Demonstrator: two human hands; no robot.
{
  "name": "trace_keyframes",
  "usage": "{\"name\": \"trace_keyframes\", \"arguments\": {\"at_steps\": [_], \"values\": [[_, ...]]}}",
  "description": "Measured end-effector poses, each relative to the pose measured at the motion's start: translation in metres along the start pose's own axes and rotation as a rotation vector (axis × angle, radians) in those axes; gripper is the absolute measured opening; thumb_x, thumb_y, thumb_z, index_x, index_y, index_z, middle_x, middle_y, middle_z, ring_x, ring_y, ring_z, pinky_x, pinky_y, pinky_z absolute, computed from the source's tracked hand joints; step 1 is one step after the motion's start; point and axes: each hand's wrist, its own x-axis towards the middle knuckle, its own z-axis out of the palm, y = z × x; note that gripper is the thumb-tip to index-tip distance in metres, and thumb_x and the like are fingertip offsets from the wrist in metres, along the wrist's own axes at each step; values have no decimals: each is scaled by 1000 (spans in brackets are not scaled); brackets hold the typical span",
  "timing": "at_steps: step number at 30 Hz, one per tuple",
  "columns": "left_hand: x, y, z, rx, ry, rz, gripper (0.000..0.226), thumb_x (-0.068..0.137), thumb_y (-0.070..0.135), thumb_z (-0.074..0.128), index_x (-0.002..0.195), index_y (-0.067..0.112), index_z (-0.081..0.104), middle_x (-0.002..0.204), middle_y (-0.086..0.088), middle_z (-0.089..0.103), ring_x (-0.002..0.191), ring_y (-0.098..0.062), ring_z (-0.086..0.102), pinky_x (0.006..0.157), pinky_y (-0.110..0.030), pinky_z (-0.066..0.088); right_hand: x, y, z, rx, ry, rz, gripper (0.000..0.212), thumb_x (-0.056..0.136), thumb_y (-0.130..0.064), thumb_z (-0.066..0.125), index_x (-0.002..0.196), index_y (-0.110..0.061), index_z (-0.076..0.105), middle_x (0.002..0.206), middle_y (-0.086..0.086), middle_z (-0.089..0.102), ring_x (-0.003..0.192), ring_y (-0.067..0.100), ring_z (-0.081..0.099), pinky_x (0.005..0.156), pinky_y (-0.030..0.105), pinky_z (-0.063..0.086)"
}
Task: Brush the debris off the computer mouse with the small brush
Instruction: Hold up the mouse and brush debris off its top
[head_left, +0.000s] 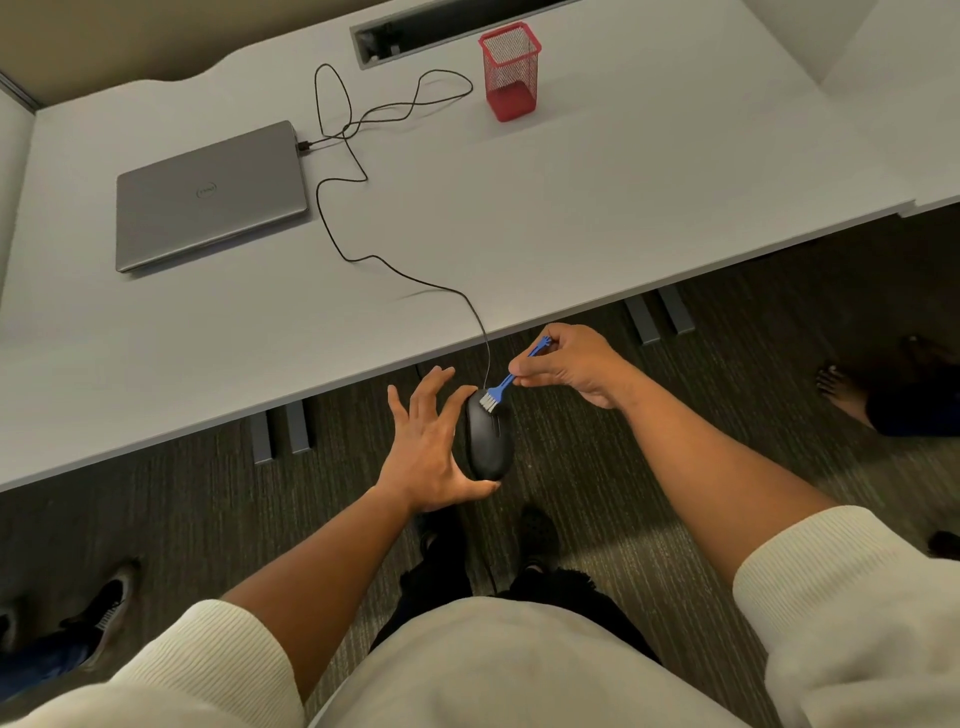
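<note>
Off the desk's near edge, fingertips pinch a small blue brush (511, 375) against a black mouse (487, 441).
Right hand (574, 368) pinches the handle, bristles touching the mouse's front; left hand (432, 449) holds the mouse in midair between thumb and forefinger, other fingers spread; its cable (332, 228) runs to a closed laptop (208, 200) on the desk (571, 208).

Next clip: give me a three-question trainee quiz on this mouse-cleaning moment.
1. True or false: the mouse rests on the desk.
2. Which hand pinches the brush?
3. The laptop lid is: A) open B) closed.

Key:
1. False; the left hand holds it in the air past the desk edge.
2. The right hand, bristles on the mouse's cable end.
3. B.
</note>
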Motion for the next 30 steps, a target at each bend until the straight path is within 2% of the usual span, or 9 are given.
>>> {"name": "trace_keyframes", "arguments": {"at_steps": [6,10,13,16,19,24,27,30], "values": [[-2,1,-2,43,-4,7,120,53,88,64,150,26,29,160,-6,10,154,-27,-2,115,-71,-8,2,5,-6,-93,201,-25,29,75,-3,84,89,-6,60,98,17,71,87,22,77,78,33,64],[-3,3,-2,47,1,7,119,54,87,65,150,25,31,160,-6,12,154,-26,-1,115,-71,-9,-6,0,-4,52,42,6,33,72,0,85,96,0,62,99,20,73,90,26,77,71,26,62],[-3,5,-2,50,5,6,119,53,87,65,149,25,32,160,-6,13,154,-26,-1,115,-71,-9,-10,-1,2,-43,-60,10,35,72,-1,85,98,2,63,94,18,76,88,25,77,70,27,61],[-3,6,-3,81,-12,-17,119,53,88,63,149,27,30,160,-5,11,154,-26,-2,115,-71,-11,-8,1,5,-244,87,-38,34,73,-9,86,97,-4,62,96,15,74,85,20,76,75,29,63],[-4,6,-2,102,-19,-40,117,54,89,62,149,27,29,160,-6,11,154,-28,-1,115,-70,-12,-6,1,4,-313,192,-98,32,74,-16,86,94,-11,62,98,9,70,91,20,72,79,31,62],[-3,9,-2,130,-39,-58,118,54,89,61,149,26,31,160,-6,11,153,-28,0,114,-72,-10,-7,-2,9,-423,106,-121,37,72,-22,86,99,-9,64,100,10,72,93,24,72,86,40,61],[-1,10,-3,143,-51,-57,119,54,90,60,149,25,32,160,-6,10,153,-28,-1,114,-72,-10,-8,-4,13,-502,103,-168,32,75,-24,84,96,-11,63,94,7,74,87,20,73,81,34,61],[0,11,-2,147,-55,-54,119,54,90,59,149,24,31,160,-6,10,153,-29,-1,114,-70,-13,-9,-9,14,-585,73,-203,28,77,-25,82,92,-13,62,91,4,75,78,11,72,70,24,56]]}}
